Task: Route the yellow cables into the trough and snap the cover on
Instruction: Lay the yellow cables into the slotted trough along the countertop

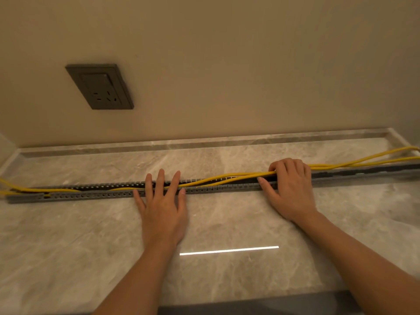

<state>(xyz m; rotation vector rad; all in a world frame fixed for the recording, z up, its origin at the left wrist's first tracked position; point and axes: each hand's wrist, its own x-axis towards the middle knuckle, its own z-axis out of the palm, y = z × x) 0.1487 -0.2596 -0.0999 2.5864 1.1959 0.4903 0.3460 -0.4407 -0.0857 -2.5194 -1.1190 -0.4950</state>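
A long grey slotted trough (91,194) lies left to right across the marble counter, its top uncovered. Yellow cables (227,177) run along it, partly inside at the left, rising above it in the middle and trailing off over the counter at the right. My left hand (162,205) lies flat with spread, straight fingers across the trough, pressing the cables down. My right hand (289,185) is over the trough further right, its fingers curled over the cables and its thumb against the near wall. No cover is in view.
The marble counter (227,223) ends at a low upstand below a beige wall. A dark wall socket (100,86) sits up on the left. A bright strip of reflected light (228,250) lies on the counter between my forearms.
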